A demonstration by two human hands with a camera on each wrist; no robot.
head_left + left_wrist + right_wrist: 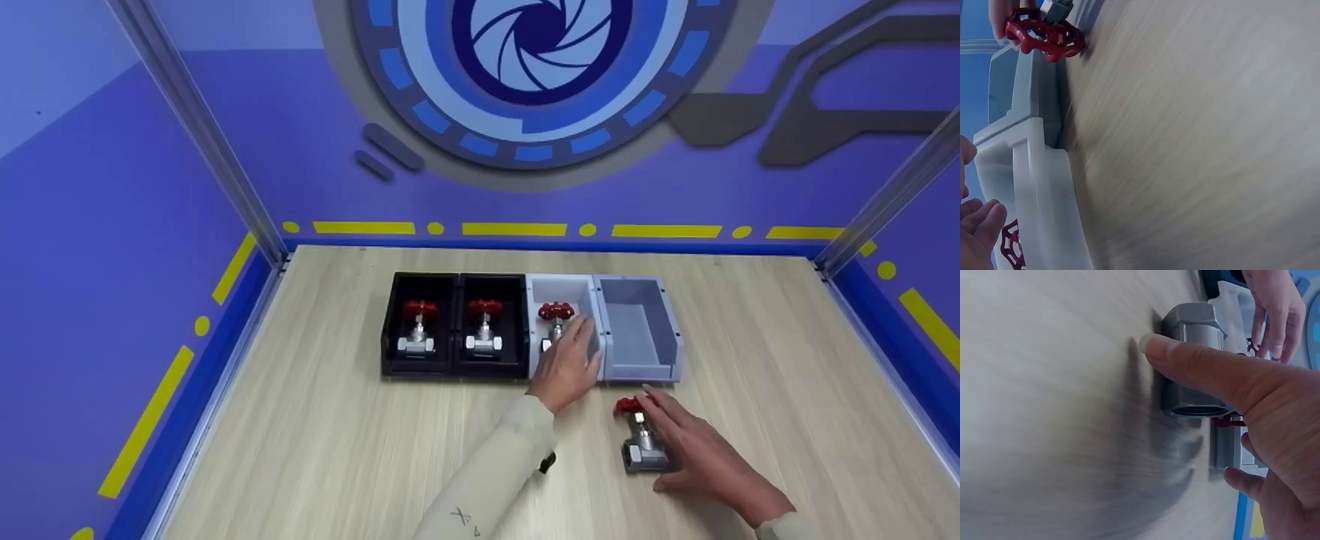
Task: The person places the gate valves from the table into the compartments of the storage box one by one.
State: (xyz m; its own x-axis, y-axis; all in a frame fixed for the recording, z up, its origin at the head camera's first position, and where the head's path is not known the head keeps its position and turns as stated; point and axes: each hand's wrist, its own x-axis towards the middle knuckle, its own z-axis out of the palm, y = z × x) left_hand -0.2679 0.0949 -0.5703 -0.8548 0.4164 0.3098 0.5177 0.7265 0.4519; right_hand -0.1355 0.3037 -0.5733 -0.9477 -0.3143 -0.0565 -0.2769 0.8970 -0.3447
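Observation:
My left hand (pixel 568 371) reaches over the white bin (pixel 534 360), its fingers extended beside a gate valve (pixel 556 311) with a red handwheel. That valve stands in the bin, its lower part partly hidden by the hand. On the table in front of the grey bin (pixel 637 372) stands another red-handled gate valve (pixel 643 454). My right hand (pixel 701 457) is at its right side, fingers extended near the handwheel and thumb low by the body. In the right wrist view the thumb (pixel 1202 365) overlaps the metal valve body (pixel 1196 329).
Two black bins (pixel 491 367) adjoin the white one on the left, each with an upright red-handled valve (pixel 417 330). The grey bin at the right end has no valve in it. Blue panels (pixel 525 195) and metal posts (pixel 202 135) border the wooden table (pixel 337 450).

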